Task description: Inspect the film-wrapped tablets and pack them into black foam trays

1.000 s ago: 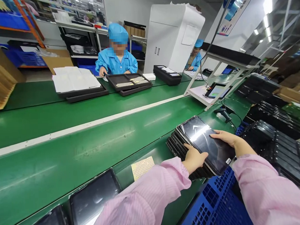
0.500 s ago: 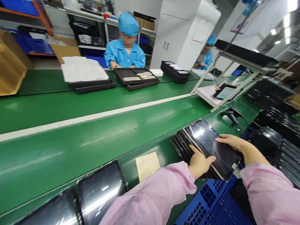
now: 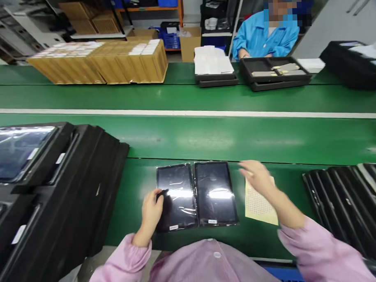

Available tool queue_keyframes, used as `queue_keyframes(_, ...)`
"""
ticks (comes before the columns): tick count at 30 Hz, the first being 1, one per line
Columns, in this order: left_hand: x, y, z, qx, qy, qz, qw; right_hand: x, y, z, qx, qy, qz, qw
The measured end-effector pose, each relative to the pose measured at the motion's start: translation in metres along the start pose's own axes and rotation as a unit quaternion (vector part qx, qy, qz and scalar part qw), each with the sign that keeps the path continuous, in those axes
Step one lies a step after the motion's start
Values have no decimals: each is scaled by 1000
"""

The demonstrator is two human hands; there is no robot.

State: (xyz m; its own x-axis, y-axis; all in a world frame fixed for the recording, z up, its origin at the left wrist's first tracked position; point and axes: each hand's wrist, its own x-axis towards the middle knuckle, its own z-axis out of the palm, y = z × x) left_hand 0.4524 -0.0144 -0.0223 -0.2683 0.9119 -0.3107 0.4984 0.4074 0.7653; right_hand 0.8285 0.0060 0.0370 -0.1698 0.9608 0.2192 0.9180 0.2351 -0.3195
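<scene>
While left hand [image 3: 151, 210] touches the tablet's [image 3: 179, 205] edge, right hand [image 3: 257, 175] hovers clear.

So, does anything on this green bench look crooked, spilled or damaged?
Only something minor: the yellow sheet, partly hidden by the right hand, lies slightly turned, while the dark-screened tablet beside it sits nearly straight. I see no spill or obvious damage.

L tablet [image 3: 181, 207] & R tablet [image 3: 214, 185] both blk, glossy, flat on green surface [image 3: 125, 213], side by side, scrns up. Each w/ sm wht label [image 3: 212, 221] nr btm edge.
</scene>
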Motion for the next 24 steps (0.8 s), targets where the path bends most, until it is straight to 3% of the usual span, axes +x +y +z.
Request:
queue_keyframes(2,-3,-33,-23,-4,51,-20,999,33,-50,46,46,-36,-46,997)
queue_keyframes(5,-10,-60,-19,-26,49,-32,998,62,-94,89,104,-82,-96,987)
queue_keyframes(11,-2,-77,7,-45,18,-37,998,83,-136,110,175,-155,-150,961)
queue_keyframes(14,2,-83,4,-52,-3,-31,998,62,-161,109,204,-186,-169,946)
queue_keyframes(19,5,-91,-4,-68,-62,38,995,-11,-201,94,266,-235,-215,910)
queue_keyframes(21,6,-92,-7,-63,-91,72,991,-31,-192,93,334,-228,-235,884)
queue_keyframes(22,6,-92,-8,-62,-106,83,989,-36,-181,94,362,-206,-211,884)
queue_keyframes(24,9,-89,-11,-64,-127,88,986,-44,-150,105,360,-138,-105,917)
